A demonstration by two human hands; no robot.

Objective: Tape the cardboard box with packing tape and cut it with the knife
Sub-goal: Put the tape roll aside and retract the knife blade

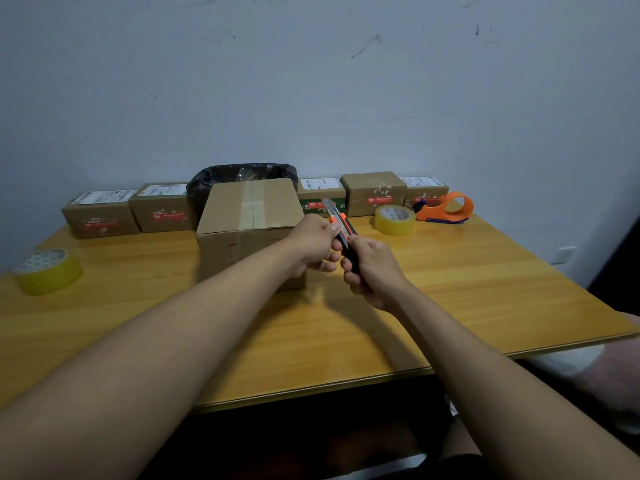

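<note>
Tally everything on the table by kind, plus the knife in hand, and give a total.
Large taped cardboard box: 1
Small labelled cardboard boxes: 5
Yellowish packing tape rolls: 2
Orange tape dispenser: 1
Utility knife: 1
Black-lined bin: 1
Total: 11

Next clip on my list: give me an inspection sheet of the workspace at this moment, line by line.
Surface: wooden table, yellow-brown, standing against a scuffed wall.
Job's things: cardboard box in the middle, tape strip already along its top seam; utility knife, blade out, held in the air beside the box's right edge.
Clutter: tape roll at left, second tape roll at right, orange tape dispenser, row of small labelled parcels along the wall, black-lined bin behind the box.
Hands: left hand and right hand both on the knife.
Cables: nothing seen.
Surroundings: wall outlet at right; dark below the table.
</note>
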